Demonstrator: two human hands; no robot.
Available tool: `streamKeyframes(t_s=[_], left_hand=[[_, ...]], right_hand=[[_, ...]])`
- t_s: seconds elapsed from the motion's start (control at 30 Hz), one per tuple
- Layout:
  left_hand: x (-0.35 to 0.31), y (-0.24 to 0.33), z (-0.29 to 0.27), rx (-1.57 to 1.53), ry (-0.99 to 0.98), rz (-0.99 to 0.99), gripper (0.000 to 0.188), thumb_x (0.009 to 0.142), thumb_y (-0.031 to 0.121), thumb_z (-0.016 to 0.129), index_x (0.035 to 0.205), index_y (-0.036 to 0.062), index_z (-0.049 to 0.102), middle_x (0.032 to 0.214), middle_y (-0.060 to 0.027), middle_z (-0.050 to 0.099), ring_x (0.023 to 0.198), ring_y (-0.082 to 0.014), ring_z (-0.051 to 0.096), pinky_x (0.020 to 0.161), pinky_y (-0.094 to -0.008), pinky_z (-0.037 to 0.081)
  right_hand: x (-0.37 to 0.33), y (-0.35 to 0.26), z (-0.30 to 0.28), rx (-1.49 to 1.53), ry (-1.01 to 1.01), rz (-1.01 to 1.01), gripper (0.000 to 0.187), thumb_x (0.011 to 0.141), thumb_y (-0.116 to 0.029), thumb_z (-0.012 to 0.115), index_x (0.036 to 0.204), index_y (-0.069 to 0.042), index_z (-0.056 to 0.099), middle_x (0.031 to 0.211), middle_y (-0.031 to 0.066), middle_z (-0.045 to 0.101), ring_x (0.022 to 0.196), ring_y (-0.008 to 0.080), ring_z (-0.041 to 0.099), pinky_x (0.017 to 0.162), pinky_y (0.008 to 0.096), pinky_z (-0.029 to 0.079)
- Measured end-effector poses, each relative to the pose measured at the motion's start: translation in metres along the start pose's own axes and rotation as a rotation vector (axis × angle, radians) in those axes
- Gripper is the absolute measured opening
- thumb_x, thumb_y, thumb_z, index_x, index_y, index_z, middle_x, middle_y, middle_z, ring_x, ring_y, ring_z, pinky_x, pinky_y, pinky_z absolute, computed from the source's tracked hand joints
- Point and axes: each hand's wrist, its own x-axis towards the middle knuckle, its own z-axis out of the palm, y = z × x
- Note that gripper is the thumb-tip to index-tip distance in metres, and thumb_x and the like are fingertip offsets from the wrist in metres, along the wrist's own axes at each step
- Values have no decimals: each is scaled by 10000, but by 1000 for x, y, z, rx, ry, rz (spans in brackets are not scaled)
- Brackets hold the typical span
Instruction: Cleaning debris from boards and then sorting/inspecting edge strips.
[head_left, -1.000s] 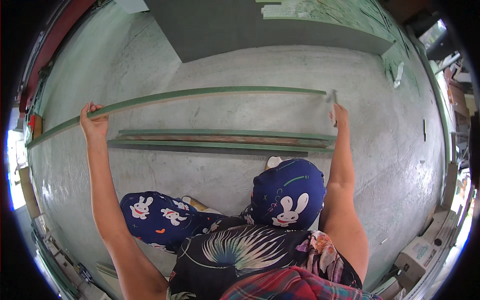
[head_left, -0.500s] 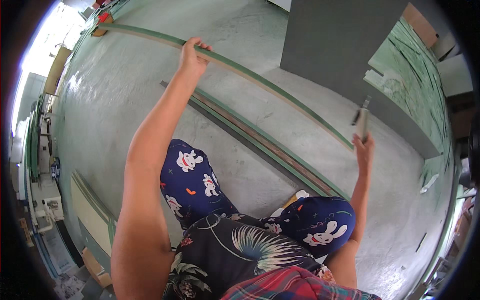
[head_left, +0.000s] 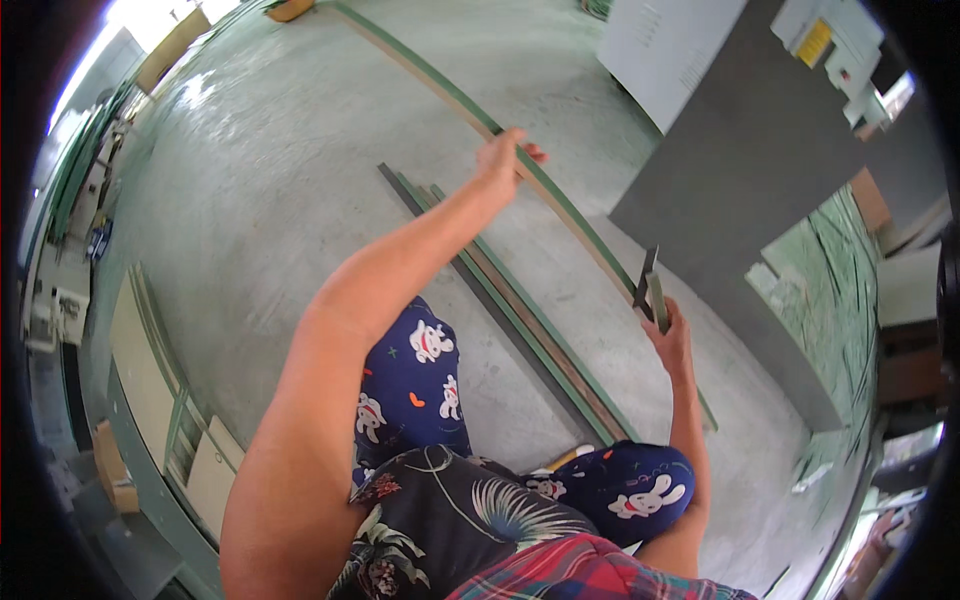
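My left hand (head_left: 505,160) is closed around a long, thin strip (head_left: 570,215) with a green face and a beige side. The strip slants from the top left, past my right hand, to a far end near the lower right. In my closed right hand (head_left: 672,335) is a small tool (head_left: 656,300) with a pale flat handle and a dark, blade-like part; its exact kind is unclear. The tool lies against or just over the strip. Below, a bundle of long strips (head_left: 530,350), green, brown and dark grey, lies on the floor in front of my knees.
A large dark grey panel (head_left: 720,170) stands at the right, beside a white cabinet (head_left: 660,50). Beige boards with green edges (head_left: 145,370) lean at the left. An orange-brown object (head_left: 290,10) sits by the strip's upper end. Green sheeting (head_left: 830,270) is at far right.
The view has turned. The strip now slants more steeply, with an end showing beyond my right hand. The tool has come from beyond the strip onto or over it.
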Motion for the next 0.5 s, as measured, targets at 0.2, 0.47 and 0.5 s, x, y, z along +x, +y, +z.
streamKeyframes(t_s=[0.2, 0.47, 0.5], left_hand=[[-11, 3, 9, 108, -109, -79, 422, 850, 177, 555, 1185, 8, 360, 901, -142, 546, 791, -294, 618, 700, -401, 519], [18, 39, -8, 80, -64, 63, 455, 898, 268, 495, 1258, 60, 312, 1074, -166, 549, 945, -281, 589, 786, -413, 497], [22, 42, -12, 79, -63, 64, 455, 898, 268, 495, 1258, 60, 312, 1074, -166, 549, 945, -281, 589, 786, -413, 497]], right_hand=[[-7, 2, -7, -69, 78, 5, 441, 735, -44, 626, 1159, -12, 511, 875, 116, 597, 792, 176, 542, 736, 298, 437], [-36, 17, -50, -163, 198, 52, 457, 767, -32, 617, 1206, -55, 495, 994, 177, 632, 886, 253, 614, 763, 338, 454], [-40, 20, -55, -171, 190, 102, 457, 764, -30, 619, 1204, -49, 496, 1014, 179, 627, 906, 256, 612, 771, 339, 451]])
